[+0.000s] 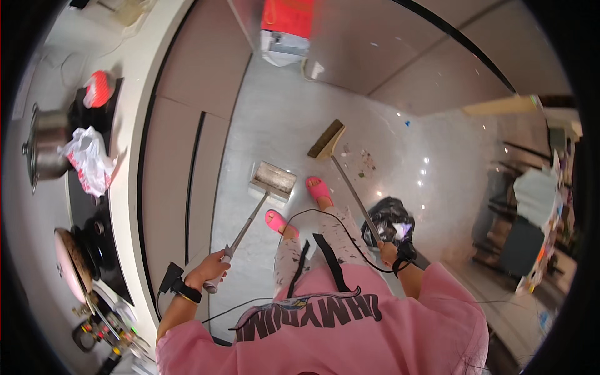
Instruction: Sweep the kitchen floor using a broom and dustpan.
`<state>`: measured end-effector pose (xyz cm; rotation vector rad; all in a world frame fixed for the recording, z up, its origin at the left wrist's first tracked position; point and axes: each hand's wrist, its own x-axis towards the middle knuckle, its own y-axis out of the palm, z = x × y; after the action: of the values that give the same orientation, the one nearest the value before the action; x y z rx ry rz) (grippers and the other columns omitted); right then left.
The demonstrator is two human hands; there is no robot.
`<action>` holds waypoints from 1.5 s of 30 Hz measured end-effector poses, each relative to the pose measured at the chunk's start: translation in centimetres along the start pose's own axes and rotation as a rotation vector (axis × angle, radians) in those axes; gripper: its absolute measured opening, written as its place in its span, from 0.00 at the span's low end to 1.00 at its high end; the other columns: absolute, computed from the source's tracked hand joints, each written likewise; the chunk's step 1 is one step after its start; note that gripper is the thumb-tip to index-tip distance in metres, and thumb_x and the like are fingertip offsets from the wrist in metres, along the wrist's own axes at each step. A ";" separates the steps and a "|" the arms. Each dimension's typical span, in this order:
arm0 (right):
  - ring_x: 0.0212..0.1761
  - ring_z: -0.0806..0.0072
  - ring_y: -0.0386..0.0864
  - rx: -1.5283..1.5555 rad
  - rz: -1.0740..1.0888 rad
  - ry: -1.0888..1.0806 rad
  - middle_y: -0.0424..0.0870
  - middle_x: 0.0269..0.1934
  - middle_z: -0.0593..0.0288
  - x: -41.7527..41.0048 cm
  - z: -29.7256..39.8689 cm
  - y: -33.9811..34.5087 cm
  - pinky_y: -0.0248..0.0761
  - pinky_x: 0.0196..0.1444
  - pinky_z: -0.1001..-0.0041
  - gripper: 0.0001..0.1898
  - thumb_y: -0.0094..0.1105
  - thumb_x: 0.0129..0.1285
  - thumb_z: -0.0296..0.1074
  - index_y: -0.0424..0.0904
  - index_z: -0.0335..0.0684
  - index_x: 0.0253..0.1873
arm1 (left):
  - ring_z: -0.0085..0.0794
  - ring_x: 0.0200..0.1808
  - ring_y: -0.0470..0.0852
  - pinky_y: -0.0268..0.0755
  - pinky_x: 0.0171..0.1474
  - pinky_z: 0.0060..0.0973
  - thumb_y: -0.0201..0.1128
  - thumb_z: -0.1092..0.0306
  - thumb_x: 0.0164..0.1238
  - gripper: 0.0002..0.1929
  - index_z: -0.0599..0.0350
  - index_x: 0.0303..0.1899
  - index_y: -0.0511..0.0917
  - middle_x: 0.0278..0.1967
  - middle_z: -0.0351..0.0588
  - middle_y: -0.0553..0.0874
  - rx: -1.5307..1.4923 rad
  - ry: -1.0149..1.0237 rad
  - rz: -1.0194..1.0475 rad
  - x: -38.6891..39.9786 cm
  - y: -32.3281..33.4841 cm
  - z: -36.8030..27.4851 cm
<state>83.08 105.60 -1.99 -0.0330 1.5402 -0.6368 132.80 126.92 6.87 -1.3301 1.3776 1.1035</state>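
My left hand (210, 269) is wrapped around the grey handle of a long-handled dustpan (273, 180), whose pan rests on the floor ahead of my left foot. In my right hand (388, 254) is the pole of a broom (326, 138). Its dark bristles angle up and to the left, beyond my right slipper. A scatter of small debris (368, 159) lies on the grey floor just right of the broom head. The dustpan and the broom head are apart.
A black garbage bag (389, 215) stands beside my right hand. Cabinets (187, 140) and a counter with a steel pot (49, 144) run along the left. A red bag (288, 18) is at the far end; a dining table with chairs (520, 243) is right. A blue scrap (407, 123) lies on the floor.
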 end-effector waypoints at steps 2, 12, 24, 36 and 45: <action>0.07 0.74 0.63 0.135 -0.036 0.101 0.63 0.09 0.62 -2.5 -2.4 1.7 0.52 0.07 0.75 0.23 0.42 0.59 0.49 0.64 0.36 0.18 | 0.24 0.18 0.72 0.67 0.18 0.22 0.52 0.73 0.51 0.16 0.60 0.44 0.67 0.22 0.44 0.72 0.103 0.044 0.032 0.2 -0.4 -0.8; 0.11 0.80 0.64 0.654 0.049 0.116 0.65 0.14 0.64 -13.8 -6.2 7.1 0.56 0.09 0.80 0.07 0.50 0.53 0.33 0.64 0.36 0.29 | 0.24 0.17 0.72 0.66 0.17 0.22 0.50 0.74 0.50 0.14 0.61 0.42 0.68 0.21 0.43 0.73 0.654 0.318 0.107 0.1 -1.0 -7.0; 0.10 0.84 0.61 0.948 -0.342 -0.012 0.65 0.15 0.64 -10.5 -9.3 0.8 0.55 0.09 0.82 0.13 0.45 0.57 0.39 0.66 0.37 0.42 | 0.25 0.22 0.75 0.69 0.20 0.22 0.51 0.71 0.51 0.19 0.63 0.48 0.65 0.30 0.46 0.75 0.934 0.083 0.153 1.2 8.5 -22.2; 0.15 0.63 0.71 0.184 -0.378 -0.457 0.69 0.15 0.49 8.3 -14.8 5.8 0.67 0.23 0.70 0.07 0.50 0.43 0.29 0.67 0.31 0.21 | 0.26 0.19 0.72 0.66 0.19 0.22 0.50 0.73 0.51 0.23 0.61 0.53 0.62 0.27 0.46 0.74 0.946 0.058 0.177 1.6 15.0 -27.8; 0.08 0.64 0.69 0.669 -0.071 0.145 0.70 0.16 0.47 -5.1 -8.1 11.9 0.63 0.09 0.69 0.13 0.39 0.57 0.34 0.56 0.26 0.35 | 0.32 0.18 0.76 0.67 0.17 0.29 0.52 0.75 0.47 0.16 0.68 0.42 0.68 0.23 0.52 0.76 0.830 0.059 0.105 1.2 15.2 -27.9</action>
<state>80.34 120.54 -2.71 0.4739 1.3990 -1.2041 117.01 99.70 11.44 -0.6859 1.6977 0.4437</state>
